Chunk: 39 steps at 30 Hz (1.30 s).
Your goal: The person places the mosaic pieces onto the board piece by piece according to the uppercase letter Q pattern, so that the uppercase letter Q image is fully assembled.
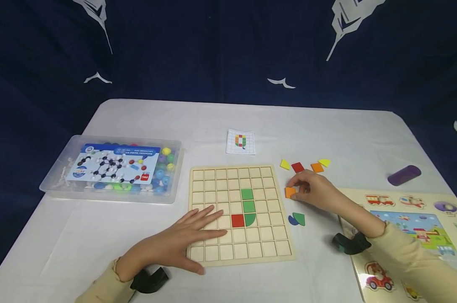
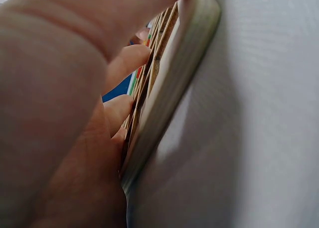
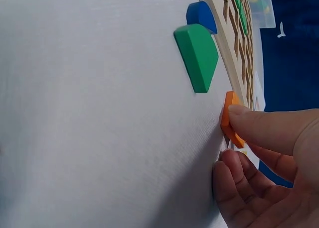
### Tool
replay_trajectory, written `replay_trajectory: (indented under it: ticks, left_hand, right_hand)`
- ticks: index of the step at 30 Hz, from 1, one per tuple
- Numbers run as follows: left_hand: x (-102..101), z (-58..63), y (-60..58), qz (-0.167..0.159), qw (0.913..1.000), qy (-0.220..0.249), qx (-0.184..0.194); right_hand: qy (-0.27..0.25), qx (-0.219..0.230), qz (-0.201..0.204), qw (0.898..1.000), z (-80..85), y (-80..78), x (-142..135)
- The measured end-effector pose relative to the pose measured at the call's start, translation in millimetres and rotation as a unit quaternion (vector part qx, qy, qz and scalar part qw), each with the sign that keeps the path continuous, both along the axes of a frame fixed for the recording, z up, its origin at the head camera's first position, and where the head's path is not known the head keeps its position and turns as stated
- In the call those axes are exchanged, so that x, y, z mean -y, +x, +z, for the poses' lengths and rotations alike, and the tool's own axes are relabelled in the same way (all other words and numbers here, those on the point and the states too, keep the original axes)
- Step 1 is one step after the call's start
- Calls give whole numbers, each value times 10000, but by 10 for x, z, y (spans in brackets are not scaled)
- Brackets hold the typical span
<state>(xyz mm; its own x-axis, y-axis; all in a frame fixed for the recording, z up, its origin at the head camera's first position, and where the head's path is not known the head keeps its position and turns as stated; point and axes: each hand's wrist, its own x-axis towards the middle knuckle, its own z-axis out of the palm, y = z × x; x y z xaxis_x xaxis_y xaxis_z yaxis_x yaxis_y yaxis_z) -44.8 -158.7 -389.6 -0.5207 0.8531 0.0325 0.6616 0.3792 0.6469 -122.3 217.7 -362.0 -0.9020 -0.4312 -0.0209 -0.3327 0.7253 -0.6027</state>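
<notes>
My left hand (image 1: 179,240) lies spread over the lower left of a wooden grid board (image 1: 236,183), its fingers straight; the left wrist view has it at the board's edge. On the board sit two green square tiles (image 1: 248,200), a green rounded tile (image 1: 249,219) and a red square tile (image 1: 237,221). Just off the board's right side, my right hand (image 1: 317,191) pinches an orange square tile (image 3: 230,119) between thumb and fingers, at the cloth. Nearer the front are a green rounded tile (image 3: 197,58) and a blue rounded tile (image 3: 201,16).
Behind the right hand lie yellow tiles (image 1: 285,164), a red tile (image 1: 297,167) and another orange tile (image 1: 317,168). A pattern card (image 1: 232,147) is beyond the board. A clear box (image 1: 167,195) is left; a purple cylinder (image 1: 404,175) and picture puzzle board (image 1: 358,263) are right.
</notes>
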Motion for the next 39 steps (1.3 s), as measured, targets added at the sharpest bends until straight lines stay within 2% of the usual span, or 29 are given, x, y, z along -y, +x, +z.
replay_trajectory:
  ticks: [4, 8, 14, 21, 27, 33, 39]
  left_hand:
    - [-4, -3, -5, -22, 10000, 19, -21]
    - [-3, 3, -9, -29, 10000, 22, -13]
    - [0, 13, -11, -28, 10000, 11, -31]
    - [-2, 36, -7, 1, 10000, -15, 54]
    - [0, 24, -6, -7, 9999, -45, 146]
    - [-1, 4, -1, -15, 9998, -49, 180]
    - [2, 10, -2, -31, 9998, -97, 158]
  right_hand:
    - [4, -17, 27, 10000, 23, 16, 23]
    - [-97, -97, -122, 9998, 79, 24, 47]
    - [-605, -415, -137, 9972, 178, -28, 161]
    - [-1491, 535, -90, 9873, 234, -85, 524]
    - [-1953, 1045, 412, 9743, 170, -68, 970]
    - [-1864, 1367, 817, 9695, 68, -19, 1266]
    - [-1584, 1175, 1043, 9748, 8, 8, 1364]
